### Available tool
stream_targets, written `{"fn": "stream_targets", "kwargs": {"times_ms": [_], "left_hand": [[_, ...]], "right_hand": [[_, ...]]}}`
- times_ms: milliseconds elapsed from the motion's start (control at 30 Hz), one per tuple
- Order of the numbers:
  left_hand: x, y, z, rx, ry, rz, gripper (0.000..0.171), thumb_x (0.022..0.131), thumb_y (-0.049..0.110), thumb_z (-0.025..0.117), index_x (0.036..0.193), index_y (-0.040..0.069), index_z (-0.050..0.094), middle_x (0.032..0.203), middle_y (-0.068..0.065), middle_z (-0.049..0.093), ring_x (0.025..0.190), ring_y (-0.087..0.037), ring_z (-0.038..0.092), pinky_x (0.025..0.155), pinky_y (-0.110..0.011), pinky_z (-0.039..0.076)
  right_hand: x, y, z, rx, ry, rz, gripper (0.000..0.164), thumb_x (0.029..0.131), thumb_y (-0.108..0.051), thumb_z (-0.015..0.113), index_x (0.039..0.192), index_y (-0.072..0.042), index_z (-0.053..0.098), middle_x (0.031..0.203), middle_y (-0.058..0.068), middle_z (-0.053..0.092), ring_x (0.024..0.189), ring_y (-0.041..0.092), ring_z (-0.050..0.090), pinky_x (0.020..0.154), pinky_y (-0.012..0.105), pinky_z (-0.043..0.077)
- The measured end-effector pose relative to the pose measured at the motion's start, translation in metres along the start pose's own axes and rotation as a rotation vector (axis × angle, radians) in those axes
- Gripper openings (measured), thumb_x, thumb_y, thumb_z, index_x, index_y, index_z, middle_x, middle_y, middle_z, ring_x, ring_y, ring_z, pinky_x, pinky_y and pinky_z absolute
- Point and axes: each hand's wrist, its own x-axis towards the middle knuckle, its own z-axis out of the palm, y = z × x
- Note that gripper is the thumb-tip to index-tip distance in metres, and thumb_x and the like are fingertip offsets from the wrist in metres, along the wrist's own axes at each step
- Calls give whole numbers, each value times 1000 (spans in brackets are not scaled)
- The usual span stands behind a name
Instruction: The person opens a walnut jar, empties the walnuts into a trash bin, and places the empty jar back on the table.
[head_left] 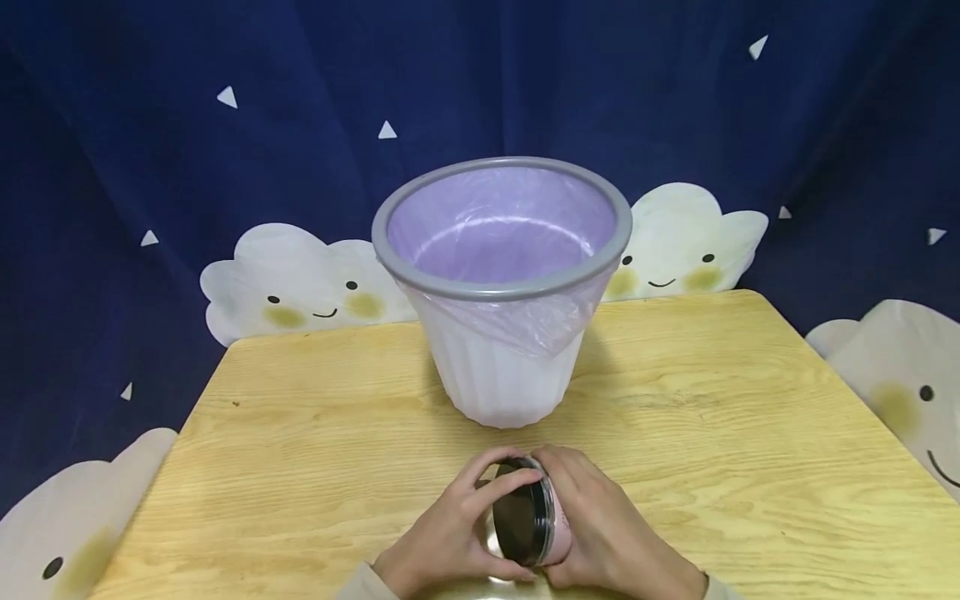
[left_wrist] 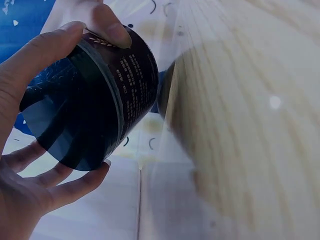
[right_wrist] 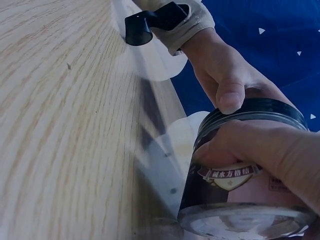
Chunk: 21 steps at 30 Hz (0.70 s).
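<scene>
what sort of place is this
Probably an indoor spot staged for tabletop work: a wood-grain table is backed by a dark blue curtain printed with smiling clouds, and a bag-lined bin stands on the tabletop.

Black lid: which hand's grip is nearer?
Left. The left grip is on the black lid, fingers and thumb around its rim; the right grip is around the jar's body, just right of the lid in the head view.

Some curtained-off spot, can't pin exact room: navy cloth backdrop, smiley clouds, tiny white triangles, wood-grain counter.
</scene>
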Motion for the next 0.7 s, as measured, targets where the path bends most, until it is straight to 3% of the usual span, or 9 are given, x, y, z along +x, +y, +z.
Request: {"fn": "stream_targets", "kwargs": {"times_ms": [267, 600, 700], "left_hand": [[1, 2, -1, 50, -5, -16, 98, 56, 46, 91, 141, 23, 46, 142, -8, 39, 127, -17, 43, 99, -33, 46], [-3, 3, -3, 43, -4, -24, 97, 58, 46, 90, 141, 22, 45, 141, -6, 39, 126, -17, 44, 96, -32, 49], [0, 2, 0, 28, 2, 14, 98, 59, 45, 90, 141, 19, 44, 141, -8, 39, 126, -19, 44, 95, -32, 49]], "right_hand": [[1, 1, 0, -34, -10, -12, 111, 32, -37, 87, 130, -1, 49, 125, 9, 55, 117, 21, 52, 96, 39, 49], [1, -3, 1, 27, 18, -50, 110, 33, -38, 91, 130, -7, 49, 123, -4, 52, 110, 16, 52, 88, 38, 52], [0, -1, 0, 38, 19, -52, 111, 37, -44, 92, 132, -8, 48, 124, -5, 52, 111, 15, 52, 89, 37, 51]]}}
